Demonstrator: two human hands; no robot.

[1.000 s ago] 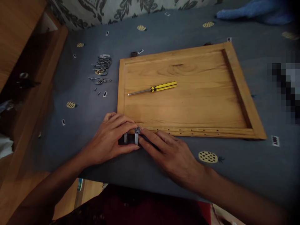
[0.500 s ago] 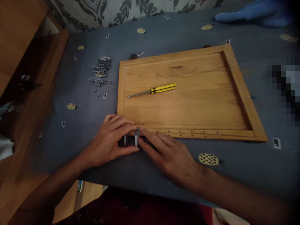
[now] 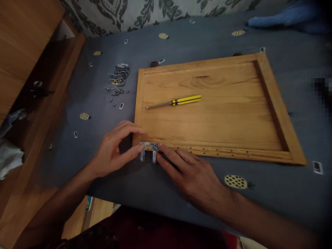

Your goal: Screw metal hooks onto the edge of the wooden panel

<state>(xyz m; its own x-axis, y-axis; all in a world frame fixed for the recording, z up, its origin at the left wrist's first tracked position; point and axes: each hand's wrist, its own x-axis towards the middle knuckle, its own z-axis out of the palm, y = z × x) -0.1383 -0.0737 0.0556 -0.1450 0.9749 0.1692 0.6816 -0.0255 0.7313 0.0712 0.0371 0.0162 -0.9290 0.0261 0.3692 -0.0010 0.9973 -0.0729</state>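
Two small silvery metal hooks sit side by side at the near left corner of a framed wooden panel (image 3: 207,114), their bent ends hanging over its edge. My right hand (image 3: 193,174) has its fingertips pressed on the right metal hook (image 3: 155,148), against the rail. My left hand (image 3: 111,148) is spread, thumb touching the left metal hook (image 3: 142,155) and index finger raised above the panel. A screwdriver (image 3: 186,100) with a yellow and black handle lies on the panel. Small holes run along the near rail.
More metal hooks (image 3: 120,74) lie left of the panel on the grey pineapple-print cloth (image 3: 109,117), with two small screws (image 3: 113,102) close by. A blue cloth (image 3: 287,20) lies at the back right. An open wooden cabinet (image 3: 59,79) stands at the left.
My left hand has opened, its fingers lifting off the hooks, so both now show. My right fingers stay on the right hook. The whole view has shifted slightly.
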